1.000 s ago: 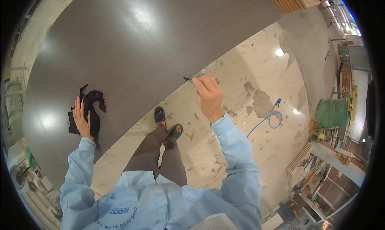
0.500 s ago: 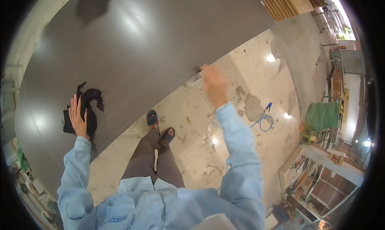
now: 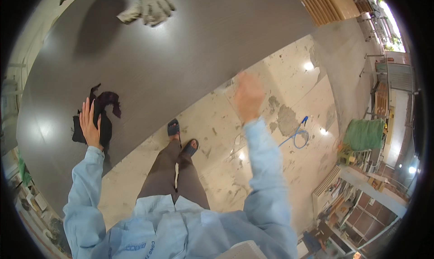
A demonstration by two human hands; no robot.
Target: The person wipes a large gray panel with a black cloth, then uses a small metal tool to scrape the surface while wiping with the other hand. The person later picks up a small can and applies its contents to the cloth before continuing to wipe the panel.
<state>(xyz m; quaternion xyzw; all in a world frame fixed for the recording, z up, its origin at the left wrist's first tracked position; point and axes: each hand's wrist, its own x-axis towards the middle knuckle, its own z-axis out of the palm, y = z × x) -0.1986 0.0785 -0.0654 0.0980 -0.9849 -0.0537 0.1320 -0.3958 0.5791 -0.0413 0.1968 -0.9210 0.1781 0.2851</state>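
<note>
My left hand (image 3: 91,124) lies with its fingers stretched out on a crumpled black cloth (image 3: 106,128). The cloth rests on a large dark grey panel (image 3: 149,78) with a fine streaked surface. Beside the panel's near edge, my right hand (image 3: 250,96) is smeared by motion. Its fingers are too blurred to show whether they hold anything. At the far side, another person's hand in a grey-white glove (image 3: 156,7) is over the panel, next to a dark shadow.
A stack of brown boards (image 3: 327,6) stands at the far right. On the stained floor (image 3: 217,168) lies a blue hose (image 3: 294,141) with a blue nozzle. A green cloth-covered bundle (image 3: 364,135) and crowded shelving (image 3: 361,209) are along the right side.
The other person's gloved hand has come further into view from the far edge. My right hand has shifted slightly right. My left hand stays on the black cloth.
</note>
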